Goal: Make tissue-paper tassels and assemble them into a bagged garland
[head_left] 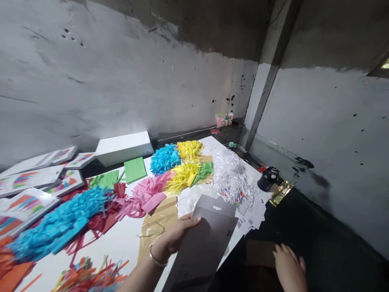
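Observation:
My left hand [179,232], with a bangle at the wrist, grips the edge of a flat grey-white card package [209,239] that has a hanging hole at its top. The package is tilted over the table's near edge. My right hand [289,265] is at the lower right, off the table, beside a brown cardboard piece [260,253]. Its fingers are slightly spread with nothing seen in them. Beyond the package lie shiny white strands [231,172], yellow paper fringe [182,176] and pink paper fringe [148,192].
Blue fringe [65,223], green sheets [135,169] and a white box [124,147] are on the left. Framed packs [27,202] pile up at far left. A black bottle [268,178] and gold foil [281,193] stand at the right.

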Action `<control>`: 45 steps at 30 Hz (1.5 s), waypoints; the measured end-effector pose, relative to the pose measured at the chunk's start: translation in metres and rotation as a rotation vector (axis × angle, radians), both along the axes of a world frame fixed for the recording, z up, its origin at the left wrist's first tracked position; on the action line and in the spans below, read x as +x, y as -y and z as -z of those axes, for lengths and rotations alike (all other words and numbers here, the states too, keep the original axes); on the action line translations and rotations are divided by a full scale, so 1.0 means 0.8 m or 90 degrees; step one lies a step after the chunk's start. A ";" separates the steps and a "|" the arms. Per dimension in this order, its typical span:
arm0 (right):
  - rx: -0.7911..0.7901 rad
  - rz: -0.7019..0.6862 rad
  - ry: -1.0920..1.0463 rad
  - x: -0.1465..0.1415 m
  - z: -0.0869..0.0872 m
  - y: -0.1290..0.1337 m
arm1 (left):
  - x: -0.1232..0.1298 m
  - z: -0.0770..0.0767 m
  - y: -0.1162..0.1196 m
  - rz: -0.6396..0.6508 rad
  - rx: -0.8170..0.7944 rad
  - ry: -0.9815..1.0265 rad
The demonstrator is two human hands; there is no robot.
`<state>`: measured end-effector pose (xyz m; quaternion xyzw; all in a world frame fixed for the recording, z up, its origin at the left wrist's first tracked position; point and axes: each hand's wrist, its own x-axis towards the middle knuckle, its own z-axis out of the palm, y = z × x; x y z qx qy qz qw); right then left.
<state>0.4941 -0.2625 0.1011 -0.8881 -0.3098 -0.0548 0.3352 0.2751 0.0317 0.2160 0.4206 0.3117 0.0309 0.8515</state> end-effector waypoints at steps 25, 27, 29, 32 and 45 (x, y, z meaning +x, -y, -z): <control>0.271 -0.393 0.115 -0.091 -0.105 -0.151 | -0.017 0.021 0.017 0.052 -0.055 0.062; 0.281 -0.362 0.158 -0.094 -0.099 -0.150 | -0.018 0.019 0.018 0.055 -0.053 0.069; 0.263 -0.352 0.183 -0.096 -0.100 -0.150 | -0.019 0.017 0.019 0.064 -0.052 0.079; 0.211 -0.395 0.183 -0.097 -0.112 -0.150 | -0.022 0.014 0.021 0.073 -0.043 0.083; 0.236 -0.334 0.193 -0.106 -0.084 -0.145 | -0.030 0.027 0.021 0.056 0.001 0.062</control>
